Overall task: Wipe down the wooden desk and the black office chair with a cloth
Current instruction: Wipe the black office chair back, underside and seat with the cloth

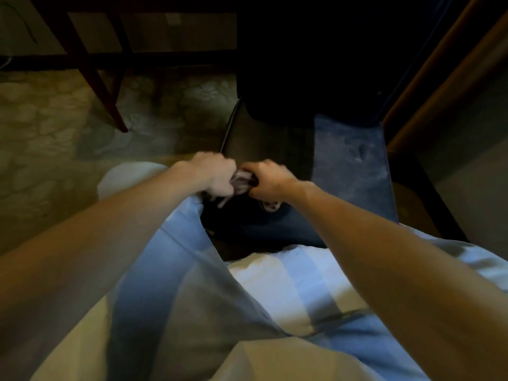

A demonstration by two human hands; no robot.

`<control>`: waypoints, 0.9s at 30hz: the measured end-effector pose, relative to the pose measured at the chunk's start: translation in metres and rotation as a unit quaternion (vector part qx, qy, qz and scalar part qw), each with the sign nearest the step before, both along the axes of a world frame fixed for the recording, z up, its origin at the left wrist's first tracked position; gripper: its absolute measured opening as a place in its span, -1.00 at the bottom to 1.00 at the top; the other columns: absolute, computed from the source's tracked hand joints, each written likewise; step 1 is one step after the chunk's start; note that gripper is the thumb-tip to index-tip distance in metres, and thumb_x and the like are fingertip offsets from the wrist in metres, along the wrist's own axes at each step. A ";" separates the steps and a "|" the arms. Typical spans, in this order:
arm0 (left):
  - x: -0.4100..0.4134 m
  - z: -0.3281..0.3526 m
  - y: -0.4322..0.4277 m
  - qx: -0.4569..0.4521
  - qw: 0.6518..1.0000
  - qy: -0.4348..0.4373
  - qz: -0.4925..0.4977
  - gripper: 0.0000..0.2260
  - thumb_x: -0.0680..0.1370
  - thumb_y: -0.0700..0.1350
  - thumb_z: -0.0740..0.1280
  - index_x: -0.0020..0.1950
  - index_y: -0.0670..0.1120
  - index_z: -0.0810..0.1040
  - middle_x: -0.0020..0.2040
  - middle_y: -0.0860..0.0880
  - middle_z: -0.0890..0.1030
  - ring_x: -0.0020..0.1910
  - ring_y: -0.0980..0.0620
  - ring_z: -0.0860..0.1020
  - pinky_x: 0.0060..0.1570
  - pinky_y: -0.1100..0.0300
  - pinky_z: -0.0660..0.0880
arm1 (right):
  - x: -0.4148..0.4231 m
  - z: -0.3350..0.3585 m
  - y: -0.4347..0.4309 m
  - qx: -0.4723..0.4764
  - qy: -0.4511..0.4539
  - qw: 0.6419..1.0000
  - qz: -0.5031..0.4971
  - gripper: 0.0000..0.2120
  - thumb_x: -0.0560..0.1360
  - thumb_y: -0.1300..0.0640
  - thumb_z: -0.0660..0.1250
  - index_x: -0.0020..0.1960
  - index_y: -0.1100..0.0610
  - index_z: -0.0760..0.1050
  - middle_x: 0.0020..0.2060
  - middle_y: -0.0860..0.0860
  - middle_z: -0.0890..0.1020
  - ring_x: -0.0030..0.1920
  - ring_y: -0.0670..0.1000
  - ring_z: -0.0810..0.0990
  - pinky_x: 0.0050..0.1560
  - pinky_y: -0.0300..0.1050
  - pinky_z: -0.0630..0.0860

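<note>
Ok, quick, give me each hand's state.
Left hand: fingers curled, gripping the cloth.
Right hand: fingers curled, gripping the other end of the cloth.

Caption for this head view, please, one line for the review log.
Both hands, left hand and right hand, grip a bunched cloth above the dark chair seat.
</note>
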State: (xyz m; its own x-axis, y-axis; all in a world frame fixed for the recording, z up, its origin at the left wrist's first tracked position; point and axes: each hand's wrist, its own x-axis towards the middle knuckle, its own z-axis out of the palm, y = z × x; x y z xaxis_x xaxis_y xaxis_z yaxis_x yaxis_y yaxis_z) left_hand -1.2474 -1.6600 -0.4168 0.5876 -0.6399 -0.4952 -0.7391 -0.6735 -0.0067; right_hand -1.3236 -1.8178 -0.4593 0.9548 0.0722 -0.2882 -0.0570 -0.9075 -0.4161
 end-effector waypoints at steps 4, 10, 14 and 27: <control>-0.020 -0.029 0.009 0.043 0.998 0.017 -0.053 -0.75 0.50 0.09 0.41 -0.18 0.05 0.38 -0.27 0.03 0.45 -0.31 0.03 0.45 -0.34 0.12 0.37 | -0.015 -0.034 0.018 -0.006 0.039 0.998 0.043 -0.52 0.48 -0.03 0.41 0.37 -0.16 0.41 0.22 -0.04 0.56 0.31 0.09 0.39 0.40 0.37 0.18; -0.049 -0.059 0.016 0.015 0.994 0.049 -0.094 -0.73 0.50 0.09 0.45 -0.23 0.09 0.38 -0.29 0.05 0.52 -0.34 0.10 0.49 -0.41 0.21 0.32 | -0.050 -0.056 0.019 -0.037 -0.003 0.996 0.085 -0.46 0.42 -0.08 0.42 0.39 -0.16 0.41 0.21 -0.08 0.56 0.22 0.03 0.37 0.36 0.19 0.20; -0.057 -0.066 0.023 0.008 0.988 0.150 -0.045 -0.83 0.49 0.07 0.45 -0.18 0.07 0.50 -0.25 0.02 0.62 -0.27 0.06 0.60 -0.34 0.20 0.45 | -0.060 -0.059 0.020 -0.003 0.039 0.996 0.080 -0.60 0.44 -0.06 0.41 0.27 -0.15 0.52 0.00 -0.15 0.52 0.07 -0.06 0.40 0.14 -0.08 0.25; -0.063 -0.042 0.021 -0.012 0.972 0.230 0.048 -0.97 0.56 -0.04 0.38 -0.06 0.06 0.62 -0.12 -0.04 0.68 -0.12 0.00 0.66 -0.17 0.13 0.55 | -0.062 -0.028 0.005 0.172 0.205 0.962 -0.049 -0.80 0.50 0.11 0.43 0.12 -0.02 0.61 -0.07 -0.05 0.64 -0.06 -0.06 0.63 -0.17 -0.25 0.55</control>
State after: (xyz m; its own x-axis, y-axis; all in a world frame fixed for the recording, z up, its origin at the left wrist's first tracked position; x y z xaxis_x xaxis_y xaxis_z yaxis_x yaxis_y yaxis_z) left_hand -1.3109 -1.6390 -0.4592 0.3651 -0.6079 -0.7051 -0.5938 -0.7354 0.3265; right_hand -1.3858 -1.8126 -0.4878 0.7730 0.1464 -0.6173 -0.3589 -0.7015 -0.6157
